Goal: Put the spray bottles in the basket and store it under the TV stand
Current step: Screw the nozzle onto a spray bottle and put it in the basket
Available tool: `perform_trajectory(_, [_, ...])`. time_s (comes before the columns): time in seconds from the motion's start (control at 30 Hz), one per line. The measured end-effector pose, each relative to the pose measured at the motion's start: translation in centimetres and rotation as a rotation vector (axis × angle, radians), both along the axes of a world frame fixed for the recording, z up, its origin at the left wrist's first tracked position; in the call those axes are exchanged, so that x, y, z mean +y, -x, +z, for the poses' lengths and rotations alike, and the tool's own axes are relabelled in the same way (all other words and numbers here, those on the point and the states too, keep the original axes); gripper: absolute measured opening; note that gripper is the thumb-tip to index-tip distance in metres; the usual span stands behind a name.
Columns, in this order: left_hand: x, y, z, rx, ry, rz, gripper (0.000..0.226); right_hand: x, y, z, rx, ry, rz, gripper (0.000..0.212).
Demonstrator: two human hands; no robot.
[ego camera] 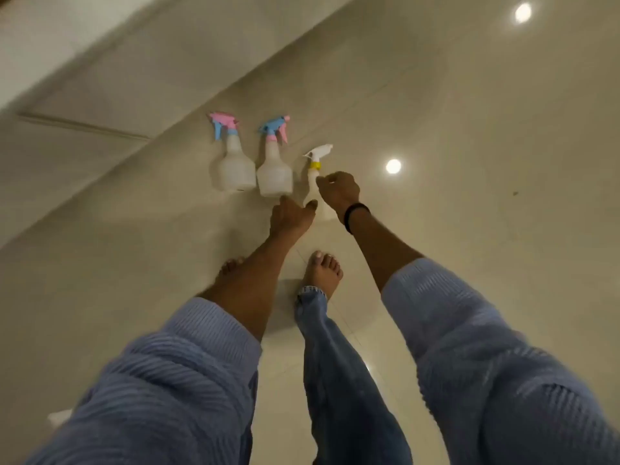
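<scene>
Three spray bottles stand in a row on the tiled floor. The left bottle (235, 169) has a pink head and blue trigger. The middle bottle (274, 174) has a blue head and pink trigger. The slimmer right bottle (314, 169) has a white head and yellow collar. My right hand (339, 191) is curled against the right bottle's neck, fingers closed on it while it stands on the floor. My left hand (292, 214) is open, its fingertips spread between the middle bottle's base and the right bottle's lower body. No basket is in view.
My bare feet (323, 271) stand just behind the bottles on the glossy beige floor (469, 129), which reflects ceiling lights. A pale wall base (84, 78) runs diagonally behind the bottles. A small white object (57, 417) shows at the lower left.
</scene>
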State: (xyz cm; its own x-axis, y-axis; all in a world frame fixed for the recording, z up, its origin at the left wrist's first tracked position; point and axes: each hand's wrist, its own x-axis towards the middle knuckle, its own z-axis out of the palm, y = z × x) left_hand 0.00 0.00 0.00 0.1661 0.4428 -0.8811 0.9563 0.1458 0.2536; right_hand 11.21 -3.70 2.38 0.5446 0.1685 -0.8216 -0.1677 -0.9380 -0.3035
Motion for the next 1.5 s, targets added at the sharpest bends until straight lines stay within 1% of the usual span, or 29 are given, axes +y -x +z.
perform_trajectory(0.1, [-1.0,-1.5,-4.0,0.061,0.118,0.106,0.101,0.8,-1.1,-4.5,-0.014,-0.004,-0.040,0.046])
perform_trajectory(0.17, [-2.2,-2.5,-6.5,0.109,0.222,0.186,0.107,1.3,-1.9,-7.5,0.001,0.008,-0.053,0.050])
perform_trajectory(0.23, [-3.3,-3.4,-8.8,0.130,0.282,0.265,0.108,1.5,-2.7,-10.8,-0.017,0.012,-0.067,0.050])
perform_trajectory(0.33, [-4.4,-3.7,-11.7,0.094,0.255,0.393,0.110,1.7,-3.3,-14.0,-0.014,0.019,-0.056,0.059])
perform_trajectory(0.4, [-5.0,-3.7,-12.6,0.005,0.216,0.425,0.102,1.9,-3.0,-15.2,-0.009,0.004,-0.054,0.062])
perform_trajectory(0.47, [-5.3,-3.8,-12.8,-0.077,0.179,0.421,0.091,1.9,-2.8,-16.1,-0.019,-0.012,-0.046,0.053])
perform_trajectory(0.57, [-5.0,-3.5,-12.8,-0.157,0.104,0.402,0.098,1.5,-2.7,-16.6,-0.034,-0.026,-0.044,0.037])
perform_trajectory(0.63, [-4.7,-2.7,-12.2,-0.174,0.061,0.348,0.101,1.4,-2.8,-15.4,-0.024,-0.062,-0.087,0.032])
perform_trajectory(0.73, [-3.7,-1.5,-7.7,-0.156,-0.019,0.208,0.098,1.1,-2.5,-12.0,0.057,-0.191,-0.291,0.029])
perform_trajectory(0.8, [-3.1,-0.5,-4.9,-0.174,-0.064,0.132,0.097,0.8,-2.3,-9.2,0.174,-0.303,-0.447,0.034])
perform_trajectory(0.87, [-2.4,0.6,-1.6,-0.201,-0.101,0.102,0.098,0.3,-2.0,-5.3,0.333,-0.445,-0.567,0.033])
perform_trajectory(0.93, [-1.6,1.4,1.9,-0.233,-0.140,0.068,0.096,-0.1,-1.8,-1.1,0.446,-0.559,-0.594,0.028])
perform_trajectory(1.07, [0.2,2.7,9.7,-0.359,-0.196,-0.021,0.091,-1.3,-1.8,8.1,0.583,-0.736,-0.582,0.019])
perform_trajectory(1.13, [1.2,3.3,13.3,-0.422,-0.177,-0.055,0.090,-2.0,-1.9,12.1,0.596,-0.821,-0.558,0.021])
perform_trajectory(1.2, [1.9,4.2,16.9,-0.467,-0.152,-0.093,0.092,-2.7,-1.6,15.6,0.551,-0.878,-0.515,0.026])
perform_trajectory(1.3, [2.5,5.4,20.8,-0.508,-0.145,-0.129,0.095,-3.1,-0.8,19.0,0.489,-0.906,-0.491,0.032])
perform_trajectory(1.4, [2.6,6.1,22.6,-0.529,-0.167,-0.188,0.094,-3.1,0.2,20.5,0.456,-0.938,-0.502,0.029])
perform_trajectory(1.5, [2.5,6.6,23.1,-0.535,-0.200,-0.233,0.089,-3.2,0.8,20.7,0.436,-0.942,-0.518,0.028])
